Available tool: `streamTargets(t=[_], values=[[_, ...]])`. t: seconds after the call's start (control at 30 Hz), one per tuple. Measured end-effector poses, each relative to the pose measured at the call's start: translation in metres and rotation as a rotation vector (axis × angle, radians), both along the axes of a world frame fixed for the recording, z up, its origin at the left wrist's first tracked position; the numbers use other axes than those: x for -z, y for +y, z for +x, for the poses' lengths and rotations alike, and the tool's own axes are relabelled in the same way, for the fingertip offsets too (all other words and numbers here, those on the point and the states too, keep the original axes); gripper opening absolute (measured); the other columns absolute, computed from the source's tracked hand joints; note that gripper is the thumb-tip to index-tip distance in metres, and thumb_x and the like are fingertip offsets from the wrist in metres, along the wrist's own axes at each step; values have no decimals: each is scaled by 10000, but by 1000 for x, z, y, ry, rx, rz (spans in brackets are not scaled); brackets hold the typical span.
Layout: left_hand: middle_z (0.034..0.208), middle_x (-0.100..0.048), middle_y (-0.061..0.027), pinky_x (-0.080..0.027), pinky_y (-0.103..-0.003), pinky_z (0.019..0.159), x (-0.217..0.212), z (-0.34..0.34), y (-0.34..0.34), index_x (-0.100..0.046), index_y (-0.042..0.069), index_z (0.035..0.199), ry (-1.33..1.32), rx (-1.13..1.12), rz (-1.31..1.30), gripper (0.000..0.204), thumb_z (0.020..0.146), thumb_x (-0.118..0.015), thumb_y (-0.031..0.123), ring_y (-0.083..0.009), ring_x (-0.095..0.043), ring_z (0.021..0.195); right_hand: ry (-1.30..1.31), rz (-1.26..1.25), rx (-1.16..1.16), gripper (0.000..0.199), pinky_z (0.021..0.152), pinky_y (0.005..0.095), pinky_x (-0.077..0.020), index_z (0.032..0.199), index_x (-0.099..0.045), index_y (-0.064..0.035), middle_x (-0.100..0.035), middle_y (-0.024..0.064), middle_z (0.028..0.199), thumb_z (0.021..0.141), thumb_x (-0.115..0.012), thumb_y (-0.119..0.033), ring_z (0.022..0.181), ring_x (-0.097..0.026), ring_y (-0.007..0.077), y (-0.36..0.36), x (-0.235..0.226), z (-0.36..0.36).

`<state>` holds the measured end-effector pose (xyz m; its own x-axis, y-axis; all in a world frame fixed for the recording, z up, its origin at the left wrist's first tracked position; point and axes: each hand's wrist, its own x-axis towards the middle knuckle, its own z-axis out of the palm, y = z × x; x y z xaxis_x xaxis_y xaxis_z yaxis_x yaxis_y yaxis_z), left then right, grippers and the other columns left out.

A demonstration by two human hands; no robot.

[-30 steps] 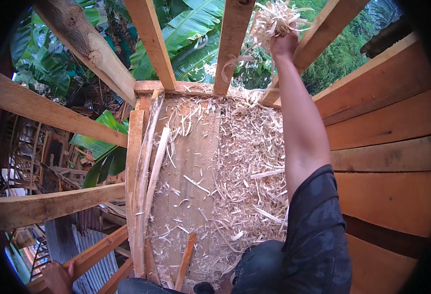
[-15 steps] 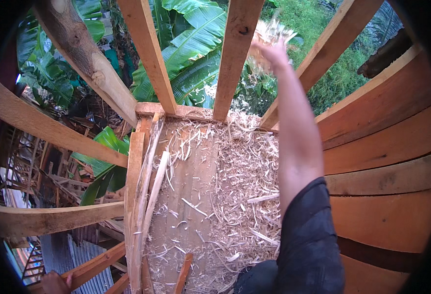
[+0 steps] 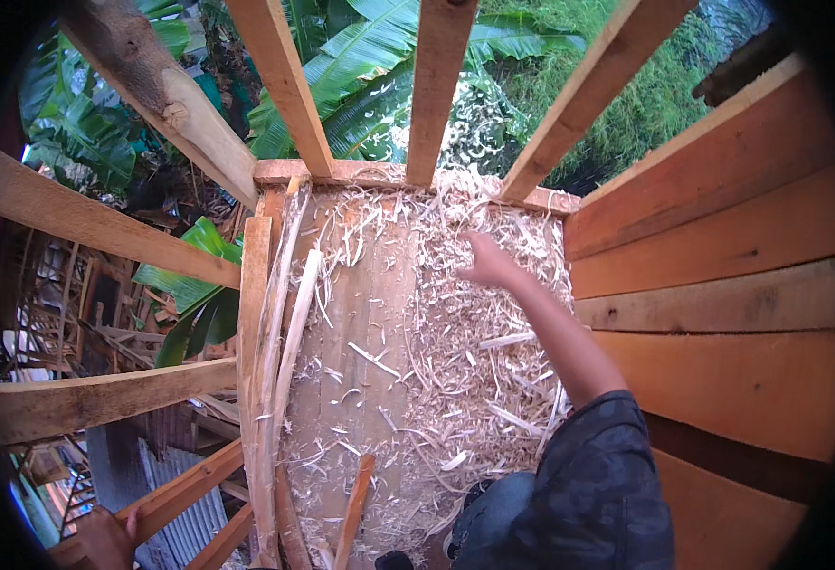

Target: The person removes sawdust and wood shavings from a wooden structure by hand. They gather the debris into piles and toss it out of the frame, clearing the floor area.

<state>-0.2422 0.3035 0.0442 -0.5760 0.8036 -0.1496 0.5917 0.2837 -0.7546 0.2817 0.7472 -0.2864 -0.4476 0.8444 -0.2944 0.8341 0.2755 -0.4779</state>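
Note:
My right hand (image 3: pixel 492 264) reaches forward over a thick layer of pale wood shavings (image 3: pixel 479 351) on the plank floor (image 3: pixel 360 323). Its fingers are apart and no clump shows in them; whether the fingertips touch the shavings I cannot tell. At the lower left, my left hand (image 3: pixel 109 537) is closed around a slanting wooden rail (image 3: pixel 185 486). Pale curls of shavings (image 3: pixel 479 119) show against the leaves past the far edge, between the wooden uprights.
Wooden uprights (image 3: pixel 434 85) rise along the far edge, and a plank wall (image 3: pixel 712 304) stands on the right. Long split strips (image 3: pixel 294 347) lie along the left edge. A short stick (image 3: pixel 354 508) lies near my legs. Banana leaves (image 3: pixel 365 62) hang outside.
My right hand has come back from beyond the far edge, where a clump of shavings was leaving it, to low over the floor. My left hand stays on the rail.

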Motion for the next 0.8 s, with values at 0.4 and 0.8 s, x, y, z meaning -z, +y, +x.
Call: streamTargets(t=[0.4, 0.8], values=[[683, -600, -193, -476, -447, 714, -7, 13, 7, -651, -7, 675, 134, 157, -71, 580, 797, -621, 559, -369, -618, 738, -289, -81, 13, 1188, 972, 620, -379, 1494, -235, -229, -188, 239, 1526, 541, -750, -717, 1338, -309, 462, -204, 32, 16], [697, -590, -203, -470, -454, 672, -8, 15, 9, -618, -18, 665, 137, 207, -68, 574, 790, -650, 541, -376, -610, 711, -245, -93, -44, 490, 873, 506, -468, 1191, -569, -142, -501, 181, 1217, 717, -693, -125, 1132, -506, 375, -296, 30, 7]])
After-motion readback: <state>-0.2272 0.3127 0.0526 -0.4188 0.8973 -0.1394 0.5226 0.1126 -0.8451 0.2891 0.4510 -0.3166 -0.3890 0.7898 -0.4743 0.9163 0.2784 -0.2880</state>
